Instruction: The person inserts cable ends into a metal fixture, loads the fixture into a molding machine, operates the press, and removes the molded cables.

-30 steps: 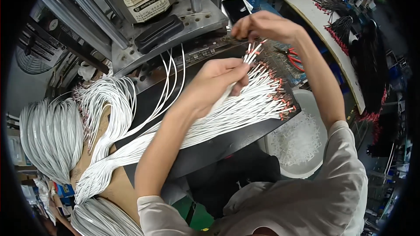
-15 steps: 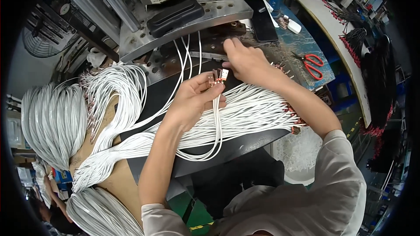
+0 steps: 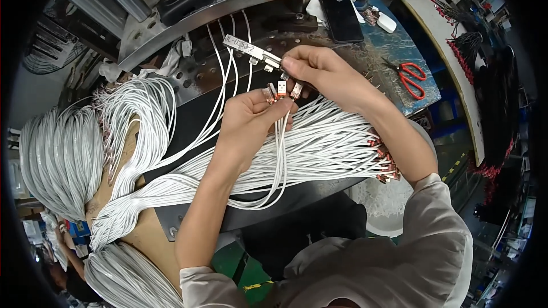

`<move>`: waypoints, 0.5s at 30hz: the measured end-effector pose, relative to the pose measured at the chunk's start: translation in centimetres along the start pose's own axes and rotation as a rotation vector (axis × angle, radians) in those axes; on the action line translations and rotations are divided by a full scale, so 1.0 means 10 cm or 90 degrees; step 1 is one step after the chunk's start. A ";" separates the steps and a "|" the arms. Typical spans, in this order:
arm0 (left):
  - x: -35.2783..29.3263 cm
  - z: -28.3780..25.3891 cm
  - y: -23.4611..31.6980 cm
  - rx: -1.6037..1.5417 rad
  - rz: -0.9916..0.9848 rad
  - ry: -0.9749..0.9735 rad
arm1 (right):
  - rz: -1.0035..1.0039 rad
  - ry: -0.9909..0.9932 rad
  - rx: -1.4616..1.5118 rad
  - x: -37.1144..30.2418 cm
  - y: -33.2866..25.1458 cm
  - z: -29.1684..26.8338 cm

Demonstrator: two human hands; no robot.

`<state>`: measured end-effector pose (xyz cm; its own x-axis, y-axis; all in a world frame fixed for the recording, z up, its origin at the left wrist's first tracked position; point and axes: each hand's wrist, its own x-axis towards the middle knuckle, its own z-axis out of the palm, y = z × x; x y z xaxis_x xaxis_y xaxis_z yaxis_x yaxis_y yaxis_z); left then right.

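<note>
Just above the cable pile, my left hand (image 3: 246, 126) pinches several white USB cables just below their plugs, and one metal USB plug (image 3: 282, 88) shows between the fingers. My right hand (image 3: 328, 77) grips one end of a long metal mold insert (image 3: 251, 51) with dark markings and small metal pieces along its lower side. The insert points up and left, above the plugs. Beneath both hands a thick bundle of white cables (image 3: 325, 145) lies across the black board (image 3: 262, 216), copper-coloured and orange ends at its right. Part of the right fingertips is hidden behind the insert.
A steel press plate (image 3: 228, 8) overhangs the far side, with thin white cables running under it. Coiled cables (image 3: 63, 162) sit at left. Red-handled scissors (image 3: 412, 79) and a dark phone (image 3: 341, 17) rest at right. A white tub (image 3: 379, 208) stands below the board's right end.
My right hand has brought the metal mold insert out from the press area, toward the plugs in my left hand. The view has shifted slightly.
</note>
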<state>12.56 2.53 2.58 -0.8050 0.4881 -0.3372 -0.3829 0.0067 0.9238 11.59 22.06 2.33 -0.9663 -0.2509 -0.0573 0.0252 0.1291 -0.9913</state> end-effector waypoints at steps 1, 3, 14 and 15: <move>0.01 0.00 0.00 -0.017 -0.001 -0.003 | 0.022 0.002 0.005 -0.03 -0.02 0.02; -0.01 0.00 -0.02 -0.036 -0.002 -0.004 | 0.065 0.007 0.014 -0.07 -0.10 0.06; -0.05 -0.03 0.06 -0.032 -0.053 0.025 | 0.074 -0.020 -0.028 -0.08 -0.07 -0.04; -0.04 -0.04 0.05 -0.034 -0.054 0.027 | 0.065 -0.033 -0.038 -0.08 -0.08 -0.03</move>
<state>12.52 1.95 3.10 -0.7869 0.4502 -0.4220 -0.4729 -0.0007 0.8811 12.22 22.46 3.16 -0.9448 -0.2828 -0.1654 0.1062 0.2133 -0.9712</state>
